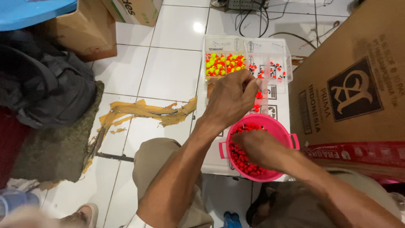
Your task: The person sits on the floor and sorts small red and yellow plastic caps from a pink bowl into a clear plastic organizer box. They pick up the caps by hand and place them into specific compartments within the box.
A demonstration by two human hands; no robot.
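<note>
Sorting tip: kept right hand [257, 147] dug into pink bowl [287, 131] of red beads [242, 160], left hand [232, 99] pinched, probably on one bead, low over clear compartment box [270, 55].

Brown printed carton [350, 80] at right

I see a white tile floor [168, 67]. On it sit 2 brown boxes [84, 29], a gray bag [50, 88], and a white box [278, 105].

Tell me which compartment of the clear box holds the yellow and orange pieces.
The big left compartment of the clear plastic box. It is heaped with yellow and orange pieces, while the smaller compartments to its right hold only a few red, white and black ones.
</note>
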